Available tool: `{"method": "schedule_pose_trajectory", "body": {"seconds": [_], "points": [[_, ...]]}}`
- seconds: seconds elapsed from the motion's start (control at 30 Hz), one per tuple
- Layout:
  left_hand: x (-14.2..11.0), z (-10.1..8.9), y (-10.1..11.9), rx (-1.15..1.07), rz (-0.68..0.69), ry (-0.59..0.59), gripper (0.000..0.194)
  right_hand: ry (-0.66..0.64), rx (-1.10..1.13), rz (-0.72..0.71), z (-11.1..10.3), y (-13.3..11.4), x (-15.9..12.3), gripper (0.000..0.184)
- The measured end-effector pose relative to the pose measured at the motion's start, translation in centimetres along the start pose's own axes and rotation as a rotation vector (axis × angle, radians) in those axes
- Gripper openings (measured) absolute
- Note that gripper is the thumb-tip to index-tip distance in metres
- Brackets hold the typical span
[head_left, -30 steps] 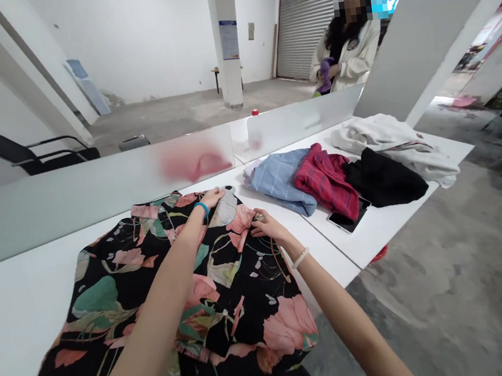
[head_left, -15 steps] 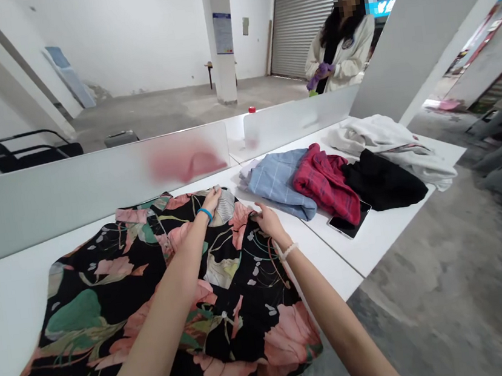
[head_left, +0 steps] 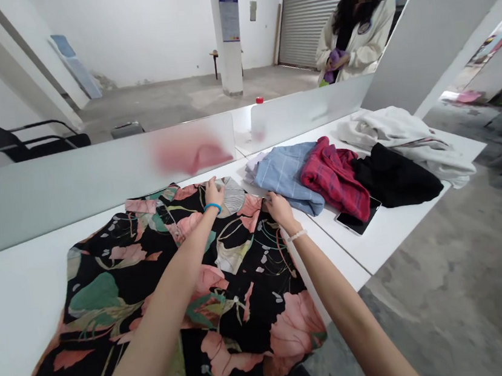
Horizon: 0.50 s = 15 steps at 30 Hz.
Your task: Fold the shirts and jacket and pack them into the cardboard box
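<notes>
Black garment [head_left: 251,267] under 2 hands [head_left: 280,212]

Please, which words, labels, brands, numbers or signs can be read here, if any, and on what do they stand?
No text can be read.
Notice on the pillar: too small.
Panel on the back wall: too small.
Patch on the pale jacket: too blurred.
Floral garment: no text seen.

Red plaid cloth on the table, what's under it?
Part of a phone, dark screen up, shows at the near end of the red plaid cloth, on the white table. The cloth covers the rest; whether anything else lies beneath cannot be seen.
</notes>
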<state>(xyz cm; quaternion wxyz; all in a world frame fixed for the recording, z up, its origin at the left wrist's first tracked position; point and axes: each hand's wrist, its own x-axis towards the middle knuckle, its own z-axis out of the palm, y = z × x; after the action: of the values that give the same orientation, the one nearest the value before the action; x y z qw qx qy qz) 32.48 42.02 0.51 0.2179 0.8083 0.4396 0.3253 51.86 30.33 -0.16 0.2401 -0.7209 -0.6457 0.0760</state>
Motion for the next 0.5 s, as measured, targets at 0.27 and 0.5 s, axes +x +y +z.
{"method": "schedule_pose_trajectory", "body": {"seconds": [0.27, 0.5], "points": [[-4.5, 3.4, 0.2, 0.384, 0.147, -0.277, 0.041, -0.08, -0.059, -0.243, 0.2, 0.0, -9.5, 0.032], [-5.1, 4.0, -0.2, 0.519, 0.239, -0.311, 0.054, -0.233, -0.027, -0.384, -1.7, -3.0, -18.5, 0.046]]}}
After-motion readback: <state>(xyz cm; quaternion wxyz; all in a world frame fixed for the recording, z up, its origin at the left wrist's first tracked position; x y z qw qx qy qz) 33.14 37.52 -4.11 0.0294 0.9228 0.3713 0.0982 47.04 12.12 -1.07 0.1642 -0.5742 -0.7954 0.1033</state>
